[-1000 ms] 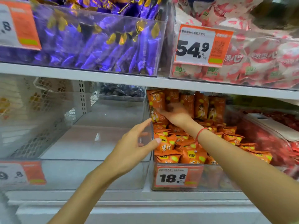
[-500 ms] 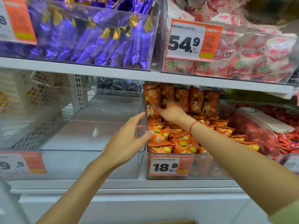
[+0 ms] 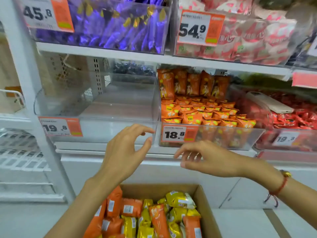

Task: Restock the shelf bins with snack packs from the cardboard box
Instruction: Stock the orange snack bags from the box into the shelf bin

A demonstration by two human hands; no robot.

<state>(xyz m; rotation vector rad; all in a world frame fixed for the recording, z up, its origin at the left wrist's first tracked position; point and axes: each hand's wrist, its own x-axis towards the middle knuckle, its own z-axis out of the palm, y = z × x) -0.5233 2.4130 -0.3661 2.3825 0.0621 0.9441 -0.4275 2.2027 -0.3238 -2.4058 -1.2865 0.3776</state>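
- Hands first: the left hand (image 3: 125, 152) hangs in front of the shelf with thumb and fingers spread wide and curled, holding nothing; the right hand (image 3: 205, 158) is beside it, fingers loosely splayed, also holding nothing.
- Both hands sit between the shelf and the cardboard box (image 3: 202, 200), which I judge suits a reach down for more stock.
- The box stands open just below the hands, so packs can be lifted straight up to the bins.
- Orange packs (image 3: 130, 209) and yellow packs (image 3: 178, 200) lie mixed in the box; about 7 orange and 7 yellow show, with more likely hidden underneath.
- The orange bin (image 3: 223, 138), tagged 18.8, is nearly full: 5 packs stand upright along the back and many more lie in overlapping rows in front, too many to count surely.
- Standing the back row up probably keeps the printed faces toward shoppers.
- The clear bin (image 3: 103, 117) to its left, tagged 19.8, holds nothing visible, so it looks the likely home for the yellow packs.
- Above, 2 bins show: purple packs (image 3: 120, 28) tagged 45.8 and pink packs (image 3: 248, 40) tagged 54.9.
- A red-pack bin (image 3: 291, 121) sits at right with 1 pale flat object lying on top.
- A red string bracelet (image 3: 281, 186) circles the right wrist.
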